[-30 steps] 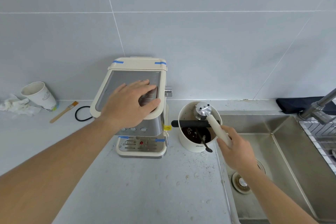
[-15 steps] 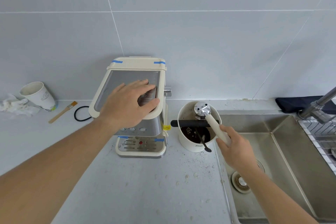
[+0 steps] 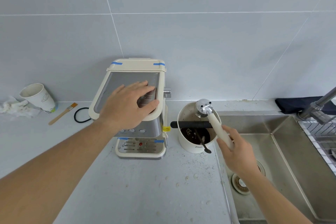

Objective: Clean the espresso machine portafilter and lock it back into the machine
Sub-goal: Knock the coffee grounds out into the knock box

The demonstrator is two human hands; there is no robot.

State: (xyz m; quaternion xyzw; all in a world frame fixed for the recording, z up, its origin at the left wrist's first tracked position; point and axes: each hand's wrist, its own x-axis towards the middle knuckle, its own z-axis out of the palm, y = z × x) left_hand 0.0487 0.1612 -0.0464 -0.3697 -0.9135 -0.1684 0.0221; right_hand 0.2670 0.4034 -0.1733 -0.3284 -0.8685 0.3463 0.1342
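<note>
A cream and steel espresso machine (image 3: 143, 138) stands on the counter against the tiled wall. My left hand (image 3: 127, 103) lies flat on its top, fingers spread. My right hand (image 3: 236, 151) grips the cream handle of the portafilter (image 3: 204, 106). Its metal head is turned upside down, spouts up, over the far rim of the white knock box (image 3: 192, 148). The box has a black bar across it, dark coffee grounds inside and a black spoon leaning out at the front.
A steel sink (image 3: 283, 160) with a drain lies to the right, and a faucet (image 3: 321, 105) and dish rack sit at the far right. A paper cup (image 3: 39, 98), crumpled tissue, a small brush (image 3: 62, 113) and a black ring lie left of the machine. Coffee specks dot the counter.
The portafilter head has stayed over the knock box with only a slight shift. My left hand has not moved off the machine's top.
</note>
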